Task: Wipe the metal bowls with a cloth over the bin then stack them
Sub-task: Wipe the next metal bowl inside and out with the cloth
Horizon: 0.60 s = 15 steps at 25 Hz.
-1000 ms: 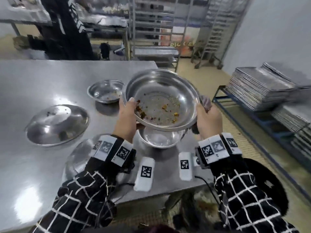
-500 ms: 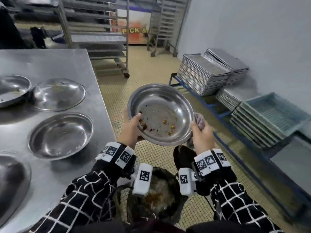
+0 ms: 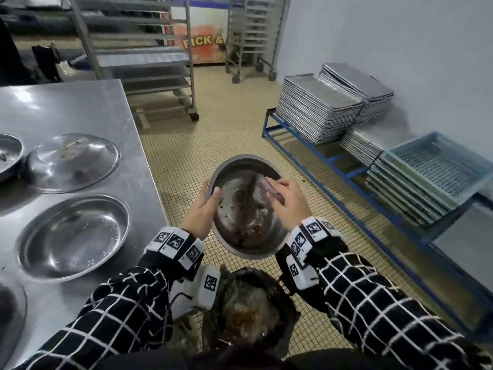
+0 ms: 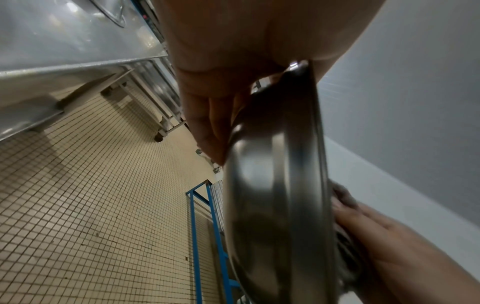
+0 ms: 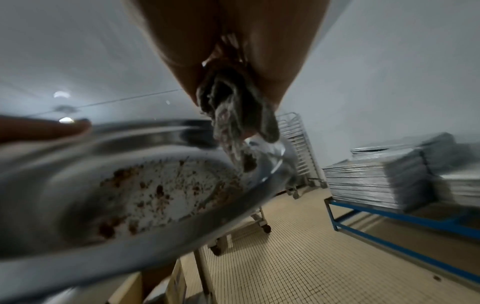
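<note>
A dirty metal bowl (image 3: 240, 209) with brown food scraps hangs tilted toward me above the black-lined bin (image 3: 253, 311). My left hand (image 3: 205, 209) grips its left rim, thumb inside and fingers behind, as the left wrist view shows along the bowl's edge (image 4: 280, 205). My right hand (image 3: 285, 198) holds a bunched grey cloth (image 3: 269, 188) against the bowl's upper inside. In the right wrist view the cloth (image 5: 233, 115) hangs from my fingers onto the soiled bowl (image 5: 145, 191). More bowls lie on the steel table (image 3: 80, 108): an upright one (image 3: 72, 236) and an overturned one (image 3: 72, 161).
Another bowl's edge (image 3: 8, 153) shows at the far left of the table. A low blue rack (image 3: 333, 161) at the right carries stacked metal trays (image 3: 317, 108) and pale blue crates (image 3: 432, 169). Wheeled tray racks (image 3: 138, 57) stand behind on the tiled floor.
I have turned from the table to the bin with the bowl. It has tipped toward me and come lower. My right hand left the rim and brought the cloth inside the bowl.
</note>
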Available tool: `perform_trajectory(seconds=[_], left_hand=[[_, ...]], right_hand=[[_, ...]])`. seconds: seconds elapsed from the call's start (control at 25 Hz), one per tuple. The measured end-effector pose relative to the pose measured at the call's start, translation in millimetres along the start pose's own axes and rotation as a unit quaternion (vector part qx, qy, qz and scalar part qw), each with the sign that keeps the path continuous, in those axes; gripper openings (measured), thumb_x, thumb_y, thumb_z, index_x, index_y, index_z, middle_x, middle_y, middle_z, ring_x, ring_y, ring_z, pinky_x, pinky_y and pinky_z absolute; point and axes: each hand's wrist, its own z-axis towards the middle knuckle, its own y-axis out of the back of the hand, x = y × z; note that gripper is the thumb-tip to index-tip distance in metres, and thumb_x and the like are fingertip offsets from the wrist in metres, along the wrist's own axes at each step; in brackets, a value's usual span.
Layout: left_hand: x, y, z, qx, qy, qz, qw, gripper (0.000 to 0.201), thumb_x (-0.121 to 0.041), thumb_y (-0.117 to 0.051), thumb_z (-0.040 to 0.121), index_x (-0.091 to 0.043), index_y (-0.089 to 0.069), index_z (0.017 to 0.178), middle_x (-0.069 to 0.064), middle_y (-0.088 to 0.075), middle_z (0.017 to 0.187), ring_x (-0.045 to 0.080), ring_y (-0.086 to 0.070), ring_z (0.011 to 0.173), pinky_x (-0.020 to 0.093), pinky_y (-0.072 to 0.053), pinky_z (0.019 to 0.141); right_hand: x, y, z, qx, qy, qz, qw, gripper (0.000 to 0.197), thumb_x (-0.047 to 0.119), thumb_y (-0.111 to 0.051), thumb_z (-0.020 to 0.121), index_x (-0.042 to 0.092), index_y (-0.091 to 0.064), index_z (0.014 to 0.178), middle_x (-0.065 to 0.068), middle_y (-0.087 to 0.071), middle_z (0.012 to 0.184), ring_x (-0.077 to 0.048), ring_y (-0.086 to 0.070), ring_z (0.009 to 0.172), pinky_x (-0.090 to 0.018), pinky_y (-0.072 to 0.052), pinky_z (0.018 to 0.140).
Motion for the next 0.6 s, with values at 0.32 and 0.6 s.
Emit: perform_trajectory(seconds=[0.32, 0.6], left_hand=[[-9, 10, 3, 0.024, -0.026, 0.020, 0.999, 0.050, -0.038, -0.033, 0.101, -0.030, -0.017, 0.148, -0.017, -0.051, 0.106, 0.003, -0.053, 0.104, 0.004, -0.040, 0.080], [-10, 21, 14, 0.016, -0.040, 0.037, 0.998, 0.060, -0.047, -0.030, 0.100, -0.030, -0.005, 0.152, 0.004, -0.042, 0.147, 0.011, -0.043, 0.124, 0.022, -0.023, 0.106]], right_hand=[[42, -45, -6, 0.162, 0.181, -0.022, 0.970, 0.044, 0.007, -0.058, 0.086, 0.014, -0.057, 0.129, -0.007, -0.049, 0.125, -0.018, -0.051, 0.110, -0.029, -0.042, 0.101], [21, -1, 5, 0.100, 0.167, -0.014, 0.981, 0.033, 0.014, -0.062, 0.087, 0.009, -0.063, 0.120, -0.002, -0.053, 0.110, -0.010, -0.051, 0.095, -0.013, -0.043, 0.083]])
